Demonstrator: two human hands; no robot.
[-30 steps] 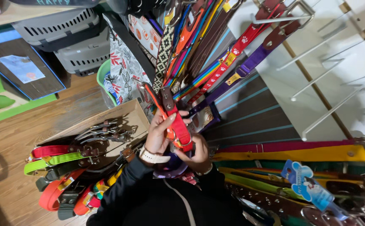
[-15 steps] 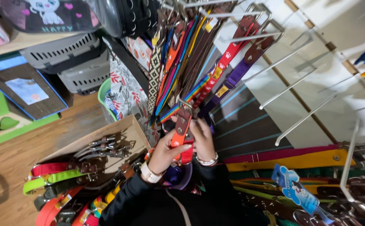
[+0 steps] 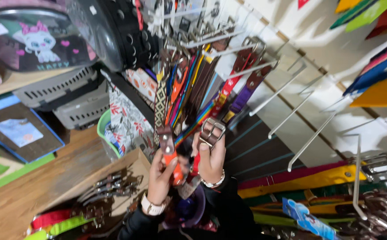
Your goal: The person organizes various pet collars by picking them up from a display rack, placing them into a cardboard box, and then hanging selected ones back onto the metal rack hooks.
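Collars and leashes crowd the wall hooks (image 3: 287, 86). Both hands have risen higher than a moment ago: the right hand (image 3: 211, 158) grips a metal buckle (image 3: 211, 132) at its fingertips, the left hand (image 3: 160, 175) clasps an orange collar (image 3: 172, 162).

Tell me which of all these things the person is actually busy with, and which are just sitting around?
In hand:
left hand gripping an orange collar
right hand holding up a metal buckle
hanging collars right above the hands

Just lying about:
bare wall hooks
grey pet carrier
cat-print bag
collars in the wooden box
yellow strap
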